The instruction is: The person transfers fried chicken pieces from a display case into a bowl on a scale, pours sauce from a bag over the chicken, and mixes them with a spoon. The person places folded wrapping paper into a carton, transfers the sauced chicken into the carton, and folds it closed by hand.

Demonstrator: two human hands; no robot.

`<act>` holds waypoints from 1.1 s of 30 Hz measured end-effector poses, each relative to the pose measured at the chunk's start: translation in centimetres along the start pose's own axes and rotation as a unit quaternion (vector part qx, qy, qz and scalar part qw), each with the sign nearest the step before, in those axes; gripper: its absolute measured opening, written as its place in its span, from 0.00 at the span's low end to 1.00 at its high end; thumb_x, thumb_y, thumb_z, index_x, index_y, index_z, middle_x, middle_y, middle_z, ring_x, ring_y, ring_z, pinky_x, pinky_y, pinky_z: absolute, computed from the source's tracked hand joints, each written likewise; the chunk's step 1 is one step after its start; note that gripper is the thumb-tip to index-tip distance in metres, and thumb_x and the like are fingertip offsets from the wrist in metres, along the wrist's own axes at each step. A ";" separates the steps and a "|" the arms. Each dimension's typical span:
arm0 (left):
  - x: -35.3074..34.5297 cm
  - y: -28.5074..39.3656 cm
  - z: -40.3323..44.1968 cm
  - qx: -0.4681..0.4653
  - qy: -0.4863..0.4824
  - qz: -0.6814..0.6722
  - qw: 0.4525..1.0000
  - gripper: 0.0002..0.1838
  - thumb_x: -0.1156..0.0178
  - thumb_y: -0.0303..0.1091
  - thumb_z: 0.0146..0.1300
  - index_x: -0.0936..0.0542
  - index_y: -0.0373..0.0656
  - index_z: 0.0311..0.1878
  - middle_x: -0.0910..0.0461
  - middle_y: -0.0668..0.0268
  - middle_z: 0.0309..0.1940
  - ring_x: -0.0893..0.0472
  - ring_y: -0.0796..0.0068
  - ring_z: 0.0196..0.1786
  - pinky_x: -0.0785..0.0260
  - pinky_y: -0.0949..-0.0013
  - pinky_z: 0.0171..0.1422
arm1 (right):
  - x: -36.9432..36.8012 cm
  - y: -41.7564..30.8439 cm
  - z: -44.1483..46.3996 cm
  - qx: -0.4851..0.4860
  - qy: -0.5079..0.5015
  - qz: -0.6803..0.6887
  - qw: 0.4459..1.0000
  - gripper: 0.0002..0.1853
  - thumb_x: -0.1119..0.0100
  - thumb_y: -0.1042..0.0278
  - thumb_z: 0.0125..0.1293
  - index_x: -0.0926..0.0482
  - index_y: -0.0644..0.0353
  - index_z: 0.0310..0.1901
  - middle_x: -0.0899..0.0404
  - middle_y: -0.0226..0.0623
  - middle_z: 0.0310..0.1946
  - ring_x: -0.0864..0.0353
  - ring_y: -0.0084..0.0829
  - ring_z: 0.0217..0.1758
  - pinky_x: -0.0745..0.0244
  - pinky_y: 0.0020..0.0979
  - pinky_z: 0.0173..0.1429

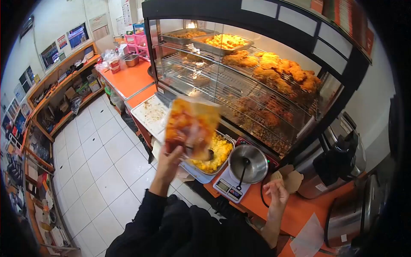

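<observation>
My left hand (172,160) is closed on the lower edge of an orange-and-red bag (190,122), held up and smeared by motion; whether the colours are print or contents I cannot tell. Behind and below it sits a metal tray of lumpy yellow food (218,158), with a dark utensil end by the bag. My right hand (277,192) hovers at the counter, fingers loosely bent, nothing visible in them. Just beyond it lies a brown paper container (292,180). Left of that hand, a steel bowl (252,154) with a black-handled ladle (242,174) rests on a digital kitchen scale (230,188).
A glass heated cabinet (252,85) with fried chicken (282,68) and a tray of fries (224,41) stands behind the counter. Large metal cookers (334,158) are at the right. A white crumb-covered tray (147,111) lies left. White sheet (308,235) at the front right.
</observation>
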State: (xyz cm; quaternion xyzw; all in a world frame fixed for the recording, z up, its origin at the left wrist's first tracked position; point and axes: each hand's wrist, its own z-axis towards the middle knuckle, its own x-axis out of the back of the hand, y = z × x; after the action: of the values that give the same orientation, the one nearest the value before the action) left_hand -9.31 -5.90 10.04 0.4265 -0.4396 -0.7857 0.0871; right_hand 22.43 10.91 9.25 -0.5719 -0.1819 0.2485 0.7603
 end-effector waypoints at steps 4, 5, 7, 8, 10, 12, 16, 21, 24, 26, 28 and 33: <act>8.1 3.3 2.4 -0.036 0.091 0.012 0.995 0.19 0.43 0.25 0.64 0.31 0.43 0.59 0.23 0.69 0.48 0.23 0.76 0.50 0.29 0.70 0.55 | -6.0 -3.3 2.5 0.081 0.032 -0.095 0.992 0.07 0.43 0.73 0.65 0.23 0.65 0.43 0.32 0.38 0.52 0.27 0.25 0.46 0.30 0.26 0.51; 10.2 3.7 3.4 -0.036 0.137 0.021 0.990 0.19 0.43 0.24 0.64 0.31 0.43 0.58 0.23 0.68 0.47 0.22 0.77 0.47 0.27 0.72 0.50 | -7.3 -3.8 3.0 0.076 0.028 -0.092 0.992 0.07 0.43 0.75 0.64 0.23 0.64 0.43 0.33 0.38 0.52 0.26 0.25 0.47 0.30 0.25 0.51; 14.7 4.5 5.3 -0.036 0.160 0.043 0.985 0.18 0.42 0.24 0.64 0.31 0.43 0.56 0.22 0.68 0.46 0.21 0.76 0.46 0.26 0.72 0.47 | -10.6 -4.1 4.2 0.056 0.016 -0.069 0.996 0.07 0.41 0.76 0.62 0.23 0.64 0.42 0.32 0.38 0.53 0.26 0.26 0.47 0.30 0.25 0.51; 16.8 4.7 6.6 -0.033 0.176 0.060 0.982 0.18 0.42 0.24 0.63 0.31 0.43 0.55 0.22 0.67 0.46 0.20 0.76 0.44 0.25 0.72 0.46 | -12.5 -4.1 4.8 0.041 0.006 -0.051 0.998 0.08 0.40 0.76 0.61 0.23 0.64 0.42 0.32 0.38 0.52 0.26 0.26 0.47 0.30 0.25 0.51; 20.6 4.9 9.5 -0.022 0.168 0.084 0.982 0.18 0.41 0.24 0.63 0.31 0.43 0.56 0.22 0.67 0.46 0.20 0.76 0.44 0.25 0.71 0.45 | -15.5 -2.8 6.5 0.064 -0.033 -0.106 0.992 0.09 0.37 0.76 0.58 0.22 0.64 0.40 0.29 0.39 0.48 0.26 0.27 0.46 0.30 0.25 0.52; 23.3 5.4 13.0 -0.005 0.169 0.105 0.980 0.18 0.41 0.24 0.63 0.30 0.43 0.55 0.22 0.67 0.46 0.20 0.76 0.43 0.24 0.70 0.45 | -19.5 -1.5 8.7 0.120 -0.068 -0.163 0.977 0.09 0.36 0.76 0.57 0.22 0.64 0.39 0.27 0.40 0.45 0.25 0.28 0.46 0.30 0.26 0.51; 34.6 3.2 22.4 0.096 0.145 0.167 0.971 0.22 0.37 0.25 0.60 0.29 0.49 0.57 0.20 0.73 0.41 0.20 0.82 0.39 0.33 0.80 0.31 | -29.6 3.4 14.2 0.090 -0.065 -0.111 0.988 0.08 0.42 0.77 0.60 0.22 0.63 0.42 0.27 0.38 0.44 0.25 0.29 0.46 0.31 0.26 0.52; 42.4 1.6 29.8 0.088 0.071 0.370 0.922 0.29 0.29 0.30 0.52 0.31 0.41 0.56 0.20 0.65 0.42 0.19 0.73 0.40 0.30 0.74 0.31 | -41.4 7.1 19.5 -0.075 -0.084 -0.020 0.993 0.15 0.48 0.79 0.63 0.25 0.61 0.51 0.29 0.34 0.48 0.26 0.26 0.49 0.31 0.24 0.52; 38.5 5.3 31.1 -0.147 0.124 0.738 0.646 0.34 0.26 0.30 0.44 0.32 0.35 0.54 0.23 0.54 0.42 0.23 0.57 0.44 0.28 0.63 0.42 | -44.9 8.2 21.1 -0.097 -0.076 -0.058 0.991 0.15 0.45 0.77 0.63 0.26 0.61 0.52 0.29 0.32 0.48 0.27 0.23 0.47 0.32 0.24 0.51; 33.7 5.5 31.0 -0.172 0.122 0.590 0.779 0.29 0.28 0.30 0.44 0.28 0.37 0.51 0.25 0.53 0.46 0.26 0.52 0.47 0.35 0.55 0.52 | -45.9 9.8 21.5 -0.091 -0.037 -0.078 0.992 0.14 0.45 0.74 0.65 0.26 0.60 0.53 0.28 0.31 0.45 0.27 0.20 0.43 0.31 0.22 0.46; 31.6 3.5 30.7 -0.167 -0.094 0.595 0.780 0.27 0.28 0.37 0.46 0.26 0.40 0.49 0.25 0.56 0.45 0.25 0.55 0.47 0.36 0.57 0.54 | -46.3 11.1 21.5 -0.146 0.003 -0.050 0.988 0.14 0.46 0.73 0.66 0.26 0.61 0.53 0.27 0.31 0.39 0.26 0.19 0.37 0.32 0.21 0.41; 25.4 -1.2 29.0 -0.151 -0.302 0.625 0.704 0.18 0.36 0.40 0.53 0.24 0.43 0.45 0.23 0.62 0.38 0.24 0.61 0.44 0.33 0.61 0.47 | -46.3 14.5 21.9 -0.239 0.029 -0.121 0.963 0.15 0.51 0.67 0.70 0.26 0.61 0.55 0.30 0.25 0.22 0.34 0.15 0.20 0.40 0.20 0.24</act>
State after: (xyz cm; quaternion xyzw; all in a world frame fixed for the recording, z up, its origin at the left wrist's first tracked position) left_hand -46.42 -0.27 1.28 -0.2245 -0.4838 -0.6940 0.4837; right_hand -29.81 4.06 1.80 -0.7175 -0.2813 0.0875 0.6311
